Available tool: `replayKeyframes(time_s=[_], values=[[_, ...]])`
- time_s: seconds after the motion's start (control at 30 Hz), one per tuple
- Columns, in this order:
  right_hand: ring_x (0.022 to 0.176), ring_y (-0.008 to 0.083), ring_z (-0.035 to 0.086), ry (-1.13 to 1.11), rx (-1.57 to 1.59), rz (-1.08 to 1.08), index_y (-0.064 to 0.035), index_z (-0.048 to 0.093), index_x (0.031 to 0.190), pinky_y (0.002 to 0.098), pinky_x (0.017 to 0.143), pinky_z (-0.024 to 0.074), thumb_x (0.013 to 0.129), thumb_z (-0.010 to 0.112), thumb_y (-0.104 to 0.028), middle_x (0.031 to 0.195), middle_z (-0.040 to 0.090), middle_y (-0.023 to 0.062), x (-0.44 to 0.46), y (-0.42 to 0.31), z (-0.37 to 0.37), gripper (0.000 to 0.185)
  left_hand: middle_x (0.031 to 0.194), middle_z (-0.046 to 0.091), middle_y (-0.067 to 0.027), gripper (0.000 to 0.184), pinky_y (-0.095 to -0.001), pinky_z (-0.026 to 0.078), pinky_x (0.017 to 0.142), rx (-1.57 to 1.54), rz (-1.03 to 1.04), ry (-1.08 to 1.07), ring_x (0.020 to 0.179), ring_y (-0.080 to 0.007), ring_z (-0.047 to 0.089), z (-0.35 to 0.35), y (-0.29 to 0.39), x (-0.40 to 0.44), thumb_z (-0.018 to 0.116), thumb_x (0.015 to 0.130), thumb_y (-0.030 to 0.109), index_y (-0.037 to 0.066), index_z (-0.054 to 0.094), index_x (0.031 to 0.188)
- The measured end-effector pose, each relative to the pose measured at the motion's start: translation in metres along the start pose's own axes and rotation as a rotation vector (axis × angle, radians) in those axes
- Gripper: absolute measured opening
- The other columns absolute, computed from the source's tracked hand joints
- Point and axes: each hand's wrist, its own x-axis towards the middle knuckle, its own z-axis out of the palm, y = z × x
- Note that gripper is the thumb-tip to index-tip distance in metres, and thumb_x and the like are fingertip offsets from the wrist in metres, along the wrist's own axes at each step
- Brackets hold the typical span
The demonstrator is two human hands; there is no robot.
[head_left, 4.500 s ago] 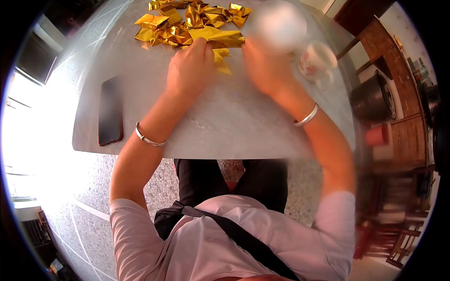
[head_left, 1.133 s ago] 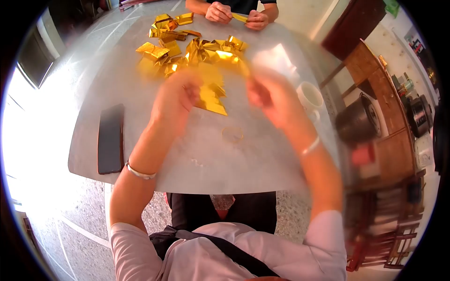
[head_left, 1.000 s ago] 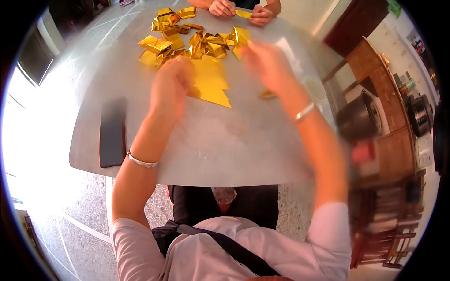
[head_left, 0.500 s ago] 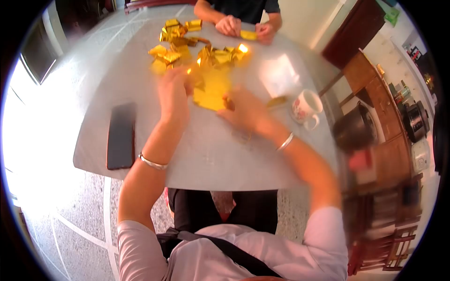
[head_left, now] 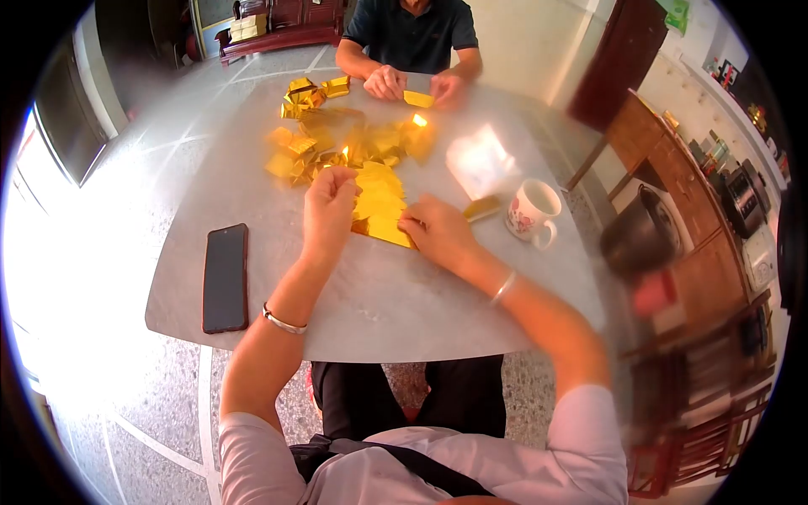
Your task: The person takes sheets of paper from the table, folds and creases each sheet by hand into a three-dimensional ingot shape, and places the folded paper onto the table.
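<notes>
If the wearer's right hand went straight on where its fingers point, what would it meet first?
Probably the gold sheets; the right hand points at their right edge, though contact is unclear.

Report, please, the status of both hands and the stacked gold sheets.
Right hand touching right edge of gold sheets. Left hand at their left side, grip unclear. Mug and phone apart from both hands.
</notes>
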Motion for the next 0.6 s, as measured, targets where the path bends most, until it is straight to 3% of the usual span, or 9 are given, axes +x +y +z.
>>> replayKeyframes(time_s=[0.2, 0.43, 0.6], values=[[0.077, 0.027, 0.055, 0.032, -0.179, -0.181, -0.0047, 0.062, 0.084, 0.0357, 0.065, 0.0454, 0.072, 0.067, -0.028, 0.081, 0.054, 0.0087, -0.011, -0.013, 0.001, 0.026, 0.082, 0.06, -0.0058, 0.014, -0.0265, 0.045, 0.068, 0.134, 0.077, -0.007, 0.074, -0.0124, 0.056, 0.001, -0.002, 0.001, 0.05, 0.082, 0.006, -0.001, 0.056, 0.093], [0.082, 0.03, 0.055, 0.053, -0.118, -0.164, -0.004, 0.06, 0.093, 0.037, 0.072, 0.0457, 0.074, 0.065, -0.022, 0.088, 0.055, 0.0119, -0.015, -0.016, 0.002, 0.026, 0.082, 0.061, -0.006, 0.014, -0.0269, 0.045, 0.066, 0.235, 0.094, -0.032, 0.07, -0.0123, 0.055, 0.003, -0.001, -0.001, 0.05, 0.083, 0.007, 0.0, 0.057, 0.093], [0.084, 0.0329, 0.055, 0.043, -0.078, -0.138, -0.0031, 0.059, 0.095, 0.0376, 0.073, 0.0457, 0.076, 0.061, -0.016, 0.088, 0.056, 0.0145, -0.018, -0.016, 0.002, 0.023, 0.079, 0.06, -0.0052, 0.014, -0.0264, 0.045, 0.063, 0.142, 0.047, -0.025, 0.066, -0.0113, 0.054, 0.008, 0.009, -0.007, 0.05, 0.084, 0.009, -0.001, 0.057, 0.092]])
